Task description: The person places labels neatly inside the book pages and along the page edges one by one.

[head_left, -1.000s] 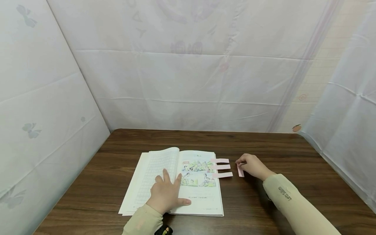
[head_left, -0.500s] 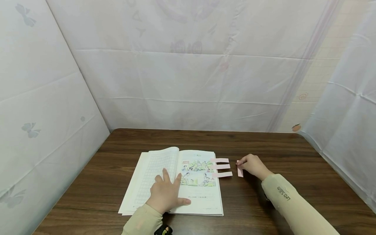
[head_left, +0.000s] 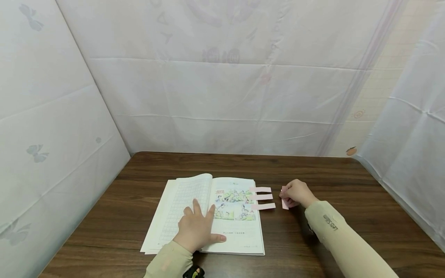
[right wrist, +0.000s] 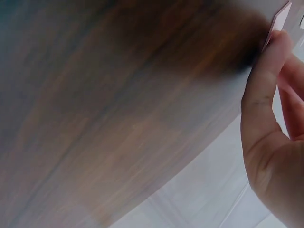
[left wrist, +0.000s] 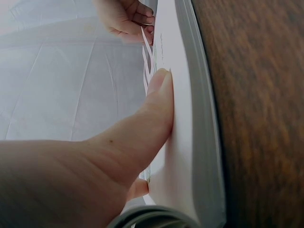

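Note:
An open book [head_left: 236,239] lies on the table, with printed text on the left page and coloured pictures on the right. My left hand [head_left: 195,228] rests spread across the lower middle of its pages; in the left wrist view its thumb [left wrist: 159,102] presses the paper. Three pink sticky notes [head_left: 263,197] jut from the book's right edge. To the right of them, my right hand [head_left: 299,193] pinches at a small pad of pink sticky notes [head_left: 285,204] by the table surface. The right wrist view shows one pink end [right wrist: 281,18] beyond the thumb. The fingers hide the pad's middle.
The dark wooden table [head_left: 208,164] has its far edge against a pale hanging cloth [head_left: 222,96]. More cloth hangs at the left [head_left: 62,154] and right sides. A black band [head_left: 193,272] is on the left wrist.
My right hand has shifted slightly up and left over the pink pad, and its fingers have curled in more. The left hand and the book stay put.

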`<state>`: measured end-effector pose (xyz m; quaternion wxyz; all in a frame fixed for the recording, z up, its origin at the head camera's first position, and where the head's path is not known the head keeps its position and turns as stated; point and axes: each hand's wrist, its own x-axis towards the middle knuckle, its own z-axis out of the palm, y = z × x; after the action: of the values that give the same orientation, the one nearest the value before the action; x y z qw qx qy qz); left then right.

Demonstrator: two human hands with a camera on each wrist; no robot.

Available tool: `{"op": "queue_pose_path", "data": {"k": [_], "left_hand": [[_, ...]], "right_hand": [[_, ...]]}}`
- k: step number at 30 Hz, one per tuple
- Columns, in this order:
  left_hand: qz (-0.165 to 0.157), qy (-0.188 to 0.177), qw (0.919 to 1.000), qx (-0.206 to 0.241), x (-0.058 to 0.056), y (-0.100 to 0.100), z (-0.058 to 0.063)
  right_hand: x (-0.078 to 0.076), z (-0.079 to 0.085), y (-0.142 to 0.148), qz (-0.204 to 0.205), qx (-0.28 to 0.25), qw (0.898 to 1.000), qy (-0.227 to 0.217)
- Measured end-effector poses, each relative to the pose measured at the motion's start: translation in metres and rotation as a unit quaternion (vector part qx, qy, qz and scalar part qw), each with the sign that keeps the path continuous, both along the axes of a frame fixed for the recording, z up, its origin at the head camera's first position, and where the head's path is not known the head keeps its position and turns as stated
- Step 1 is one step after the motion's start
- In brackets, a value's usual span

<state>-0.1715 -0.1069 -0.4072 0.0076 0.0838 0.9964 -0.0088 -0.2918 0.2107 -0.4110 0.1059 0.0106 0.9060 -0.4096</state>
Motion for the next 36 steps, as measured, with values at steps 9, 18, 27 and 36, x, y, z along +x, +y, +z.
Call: {"op": "queue_pose_path", "data": {"k": [9,18,27,36], "left_hand": [[-0.001,0.003,1.0,-0.006,-0.0002,0.0004,-0.0001],[0.003,-0.003,1.0,-0.002,-0.0013,-0.0003,-0.0009],[0.004,-0.003,1.0,-0.002,-0.0001,-0.0001,-0.0002],[0.001,0.005,1.0,-0.004,0.0001,0.0004,-0.001]], "right_hand": [[-0.0014,-0.0007,-0.0035,-0.051,-0.034,0.998,-0.014],[0.0046,0.0021,-0.0038,-0.071,-0.085,0.994,-0.027],[0.003,0.0027,-0.0072,-0.094,-0.134,0.986,-0.037],[0.0026,0.0014,-0.0071,-0.095,-0.165,0.981,-0.047]]}}
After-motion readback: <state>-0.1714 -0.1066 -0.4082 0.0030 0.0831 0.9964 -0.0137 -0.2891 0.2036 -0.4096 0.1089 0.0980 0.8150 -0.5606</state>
